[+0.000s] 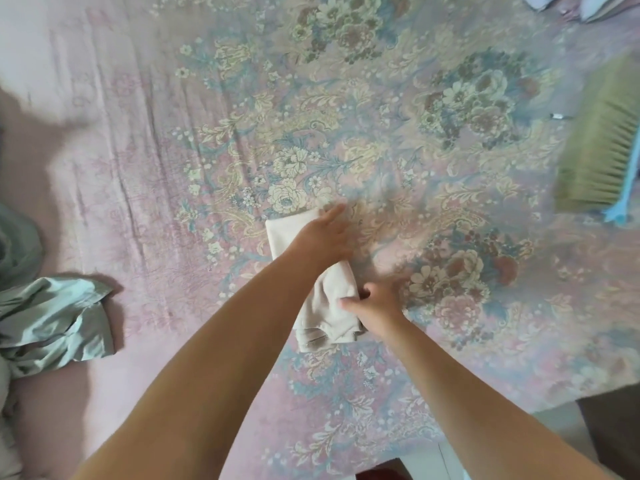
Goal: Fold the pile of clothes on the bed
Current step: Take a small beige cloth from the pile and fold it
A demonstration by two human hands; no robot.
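Beige cloth (313, 306), just one piece, is lying in the middle of the bed (145, 161), folded into a long narrow strip. Two bare arms are reaching down over it. The left hand (323, 235) is lying flat on the far end of the cloth, and its fingers (334, 213) are looking straight and are pointing away across the sheet. The right hand (375, 301) is sitting at the near end of the strip, at its right edge. Its thumb is pressing on top of the cloth and its fingers are curling at the edge, so it is looking like a pinch, but the picture is blurring there and the fingertips are hard to see.

One green garment (55, 320) is lying crumpled at the left side of the bed, well apart from the beige cloth. More grey-green cloth is showing above it at the left edge, and it is being cut off, so it is hard to tell if it is one more piece or the same one.

One brush (599, 150) with tan bristles and a light blue handle is lying at the right side, and part of it is running out of the picture. One small dark and white thing (557, 116) is lying just beside it, too small to make out. At the top right corner, some pale folded things (595, 5) are being cut off too. The bed cover is pink with many flowers on it.
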